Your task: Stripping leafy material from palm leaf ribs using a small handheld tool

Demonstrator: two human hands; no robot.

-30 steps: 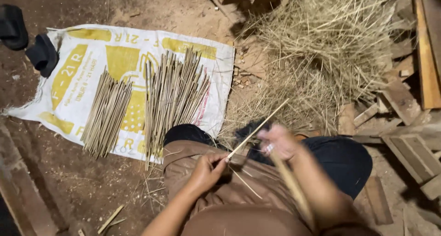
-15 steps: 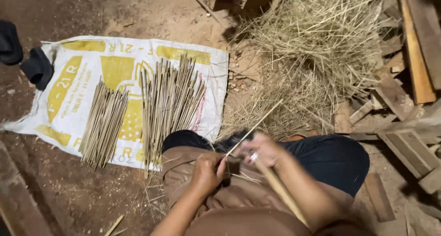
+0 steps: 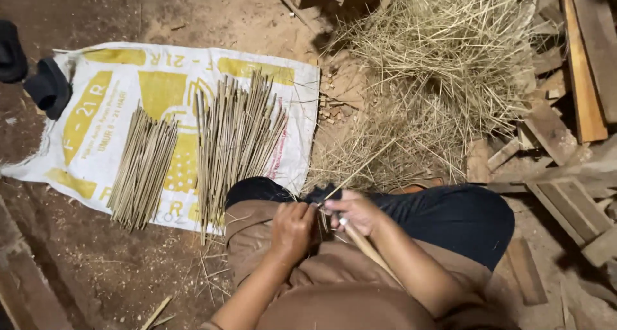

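Note:
My left hand (image 3: 292,230) and my right hand (image 3: 353,211) meet over my lap, both closed on a thin pale stick (image 3: 360,169) that slants up to the right toward the shavings. My right hand also grips a thicker pale wooden handle (image 3: 369,253) that runs back along my forearm; its front end is hidden in the fist. Two piles of similar cut sticks lie on a white and yellow woven sack (image 3: 109,86) to the left of my knees: a smaller pile (image 3: 141,166) and a larger one (image 3: 234,140).
A big heap of straw-like shavings (image 3: 443,66) fills the upper right. Wooden planks and offcuts (image 3: 578,60) lie along the right side. Two dark shoes (image 3: 45,82) sit at the sack's left corner. Bare dirt floor (image 3: 116,266) surrounds the sack.
My hands have drawn close together on the thin stick, and less of it now sticks out past my right hand. The piles on the sack are unchanged.

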